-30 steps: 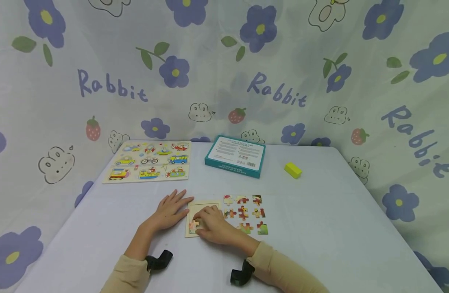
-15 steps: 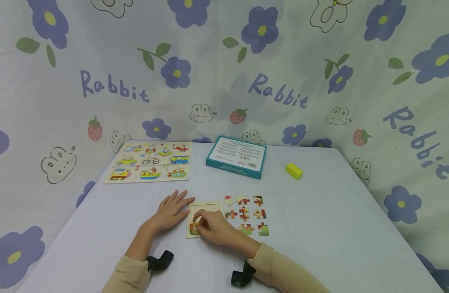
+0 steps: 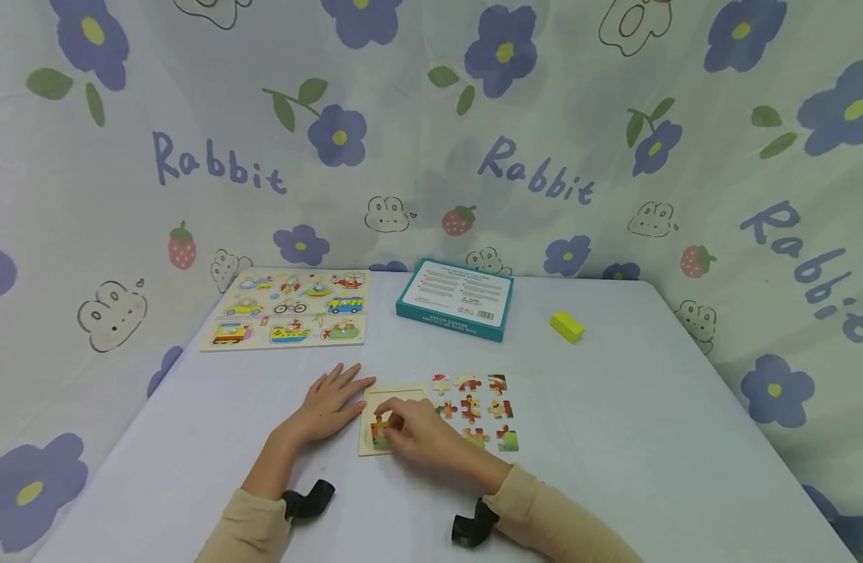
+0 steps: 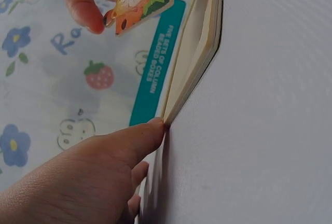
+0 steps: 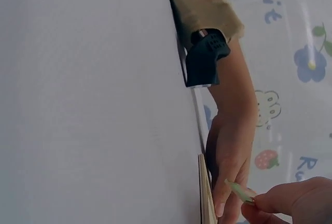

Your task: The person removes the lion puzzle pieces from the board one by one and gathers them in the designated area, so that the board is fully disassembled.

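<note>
My right hand point(image 3: 424, 434) pinches a jigsaw puzzle piece point(image 3: 379, 435) between thumb and fingers over the lower left of a shallow wooden puzzle tray point(image 3: 363, 442). In the left wrist view, the puzzle piece point(image 4: 147, 1) shows orange, green and white and is held tilted, apart from the tray. The right wrist view has the puzzle piece point(image 5: 240, 191) nearly edge-on at the fingertips. With fingers spread, my left hand point(image 3: 328, 408) rests on the table, and its thumb touches the tray's left edge. Several loose puzzle pieces point(image 3: 470, 408) lie in rows right of the tray.
A vehicle puzzle board point(image 3: 284, 310) lies at the back left. Beside it is a teal and white box point(image 3: 456, 297), with a yellow block point(image 3: 567, 326) farther right. A patterned curtain point(image 3: 431, 141) hangs behind the white table point(image 3: 614, 438).
The puzzle piece looked pale a second ago and now shows orange and green, tilted in my right hand. That hand has shifted slightly right. My left hand stays at the tray.
</note>
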A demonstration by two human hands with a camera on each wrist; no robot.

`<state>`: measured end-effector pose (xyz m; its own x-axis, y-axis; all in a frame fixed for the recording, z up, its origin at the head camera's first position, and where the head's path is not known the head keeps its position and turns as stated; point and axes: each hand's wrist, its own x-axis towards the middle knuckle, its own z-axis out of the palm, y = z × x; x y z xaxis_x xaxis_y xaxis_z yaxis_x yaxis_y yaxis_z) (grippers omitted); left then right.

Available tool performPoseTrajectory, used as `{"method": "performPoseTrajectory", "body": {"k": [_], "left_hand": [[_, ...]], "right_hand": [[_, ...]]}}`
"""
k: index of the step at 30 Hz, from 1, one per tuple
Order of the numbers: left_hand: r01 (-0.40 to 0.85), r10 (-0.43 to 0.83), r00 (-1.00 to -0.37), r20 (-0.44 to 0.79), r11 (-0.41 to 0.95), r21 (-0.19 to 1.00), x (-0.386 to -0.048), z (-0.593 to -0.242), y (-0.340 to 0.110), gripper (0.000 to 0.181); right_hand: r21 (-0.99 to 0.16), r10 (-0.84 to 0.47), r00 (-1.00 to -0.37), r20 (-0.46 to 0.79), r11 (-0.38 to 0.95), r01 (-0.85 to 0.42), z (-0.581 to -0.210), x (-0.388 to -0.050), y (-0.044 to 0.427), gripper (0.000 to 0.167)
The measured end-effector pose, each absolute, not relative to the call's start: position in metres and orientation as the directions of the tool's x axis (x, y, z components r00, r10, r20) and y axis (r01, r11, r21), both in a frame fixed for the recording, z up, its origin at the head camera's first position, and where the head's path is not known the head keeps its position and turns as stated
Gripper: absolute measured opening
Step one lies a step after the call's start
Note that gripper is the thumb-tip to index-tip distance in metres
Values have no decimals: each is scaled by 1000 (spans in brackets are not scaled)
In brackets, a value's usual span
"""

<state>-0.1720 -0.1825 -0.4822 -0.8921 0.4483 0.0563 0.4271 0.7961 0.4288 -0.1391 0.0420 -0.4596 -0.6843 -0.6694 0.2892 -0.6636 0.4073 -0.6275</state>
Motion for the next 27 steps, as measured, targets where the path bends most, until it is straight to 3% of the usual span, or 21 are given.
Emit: {"method": "performPoseTrajectory", "body": {"k": [27], "left_hand": [[439,453,-888,76,790,427,-171,-481,-182,44]], "right_hand": [[-711,-531,-799,283,443,-546,-450,-144,91,29]]}}
